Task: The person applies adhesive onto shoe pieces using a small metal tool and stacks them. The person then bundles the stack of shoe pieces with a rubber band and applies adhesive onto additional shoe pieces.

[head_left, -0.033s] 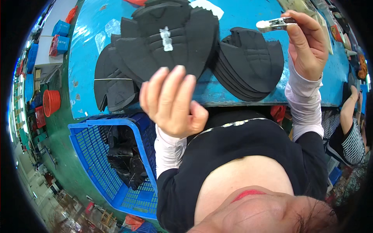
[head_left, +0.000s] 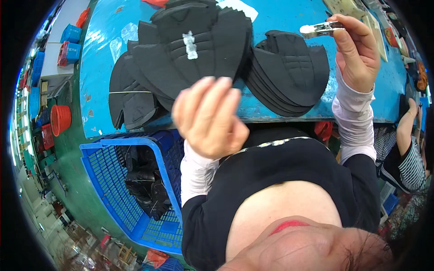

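Observation:
My left hand (head_left: 209, 118), slightly blurred, hovers over the table's front edge with its fingers stretched out and nothing in it. Just beyond it lies a big stack of black, curved sheet pieces (head_left: 199, 58) with stitched or pressed lines, a whitish patch (head_left: 190, 45) on the topmost one. My right hand (head_left: 359, 56) is raised at the right, pinching a small silvery tool (head_left: 323, 29) with a rounded white end; its exact kind I cannot make out. Between the hands sits a second stack of black pieces (head_left: 294, 72), fanned toward me.
More black pieces (head_left: 131, 92) tied with a pale band lie at the left on the blue table (head_left: 97, 86). A blue plastic basket (head_left: 113, 198) holding black items stands below the table edge. A red bucket (head_left: 60, 119) is farther left; another person (head_left: 404, 167) is at the right.
My left hand has shifted slightly to the right, its fingers now blurred. The right hand keeps hold of the small silvery tool, almost unmoved.

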{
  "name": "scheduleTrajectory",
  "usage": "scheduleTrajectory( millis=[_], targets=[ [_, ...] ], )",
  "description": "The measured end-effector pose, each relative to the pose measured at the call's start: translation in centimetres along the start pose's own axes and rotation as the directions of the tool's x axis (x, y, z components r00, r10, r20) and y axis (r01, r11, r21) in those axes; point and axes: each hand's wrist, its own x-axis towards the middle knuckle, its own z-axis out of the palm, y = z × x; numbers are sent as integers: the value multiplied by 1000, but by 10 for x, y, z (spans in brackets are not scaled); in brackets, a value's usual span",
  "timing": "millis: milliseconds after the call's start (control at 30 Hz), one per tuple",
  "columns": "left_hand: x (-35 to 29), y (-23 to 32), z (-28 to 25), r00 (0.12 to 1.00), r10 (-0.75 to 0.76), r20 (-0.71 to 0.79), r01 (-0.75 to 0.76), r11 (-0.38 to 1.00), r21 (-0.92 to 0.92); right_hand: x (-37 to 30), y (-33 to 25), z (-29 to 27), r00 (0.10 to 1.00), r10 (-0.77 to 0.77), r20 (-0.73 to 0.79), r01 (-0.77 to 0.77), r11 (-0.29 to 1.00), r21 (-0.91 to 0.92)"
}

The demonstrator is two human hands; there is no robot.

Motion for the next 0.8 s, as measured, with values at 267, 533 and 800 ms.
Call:
scheduleTrajectory(
  millis=[267,533,800],
  targets=[
    [9,16,57,981,180,70,-156,951,-269,18,18,75,982,131,139,-116,987,-109],
    [-16,19,78,961,220,165,-157,931,-328,56,52,145,971,9,238,47,973,-227],
    [-22,14,81,962,223,157,-154,919,-363,67,59,153,877,-287,386,438,809,-393]
  ],
)
